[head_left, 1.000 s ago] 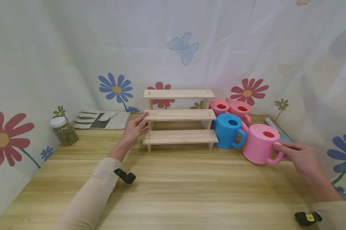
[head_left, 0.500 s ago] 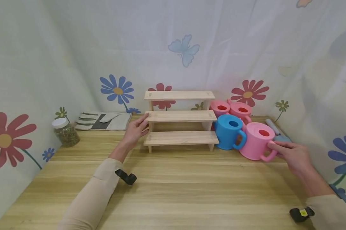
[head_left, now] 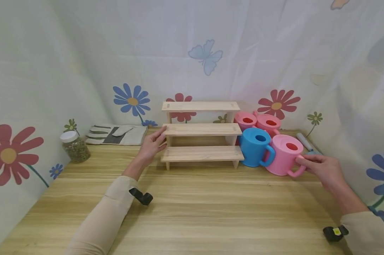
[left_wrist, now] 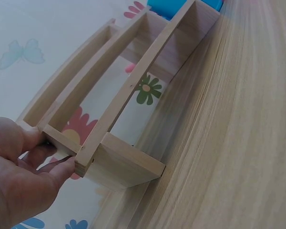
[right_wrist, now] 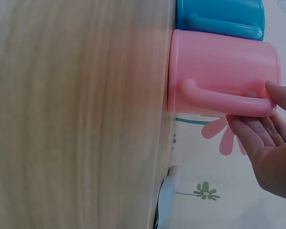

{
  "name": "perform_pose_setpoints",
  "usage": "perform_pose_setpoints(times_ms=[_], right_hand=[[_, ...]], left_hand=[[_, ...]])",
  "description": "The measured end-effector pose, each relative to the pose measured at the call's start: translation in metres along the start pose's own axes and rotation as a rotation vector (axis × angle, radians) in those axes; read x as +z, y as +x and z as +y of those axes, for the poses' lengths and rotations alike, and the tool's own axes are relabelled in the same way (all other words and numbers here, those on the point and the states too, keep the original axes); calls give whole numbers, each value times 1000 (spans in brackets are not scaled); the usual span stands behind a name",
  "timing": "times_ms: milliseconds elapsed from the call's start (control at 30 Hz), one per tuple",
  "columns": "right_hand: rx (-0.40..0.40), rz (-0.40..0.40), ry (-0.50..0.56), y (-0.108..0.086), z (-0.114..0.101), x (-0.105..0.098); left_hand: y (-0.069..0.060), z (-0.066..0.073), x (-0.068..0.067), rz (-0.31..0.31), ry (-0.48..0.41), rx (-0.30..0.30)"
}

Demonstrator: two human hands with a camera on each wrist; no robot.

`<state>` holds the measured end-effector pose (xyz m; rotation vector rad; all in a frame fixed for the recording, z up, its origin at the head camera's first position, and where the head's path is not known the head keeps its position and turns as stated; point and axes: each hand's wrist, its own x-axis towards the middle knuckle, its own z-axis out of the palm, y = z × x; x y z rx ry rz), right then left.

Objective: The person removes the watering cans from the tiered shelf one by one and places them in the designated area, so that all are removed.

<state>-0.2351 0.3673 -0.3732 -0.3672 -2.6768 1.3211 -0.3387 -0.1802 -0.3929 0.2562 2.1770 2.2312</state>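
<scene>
A three-step wooden plant stand (head_left: 201,129) stands at the back middle of the table. At its left end my left hand (head_left: 151,146) grips the side, with thumb and fingers on the edge of the middle step in the left wrist view. My right hand (head_left: 326,171) pinches the handle of a pink watering can (right_wrist: 224,71), which stands upright on the table. Left of it, right up against the stand, is a blue watering can (head_left: 253,147). Two more pink watering cans, one behind the blue can (head_left: 244,118) and one to its right (head_left: 270,122), are partly hidden.
At the back left lie folded work gloves (head_left: 117,134), beside a white-lidded jar (head_left: 75,148) of green-brown bits. A tool with a grey handle (head_left: 304,141) lies behind my right hand. Flowered cloth (head_left: 204,78) hangs behind and on both sides of the table (head_left: 211,212).
My right hand has slid the pink watering can left and slightly back, up close to the blue one. My left hand stays at the stand's left end.
</scene>
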Motion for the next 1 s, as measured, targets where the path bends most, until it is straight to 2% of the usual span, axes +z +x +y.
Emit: perform_pose_setpoints(times_ms=[200, 633, 833, 1000], right_hand=[[-34, -8, -9, 3, 0, 0], [4, -28, -9, 5, -5, 0], [-11, 75, -31, 1, -15, -14], [-17, 153, 68, -1, -38, -17]], left_hand=[[-1, 1, 2, 3, -8, -2], [-1, 3, 1, -6, -8, -10], [-2, 2, 1, -6, -16, -22], [-2, 2, 2, 28, -6, -10]])
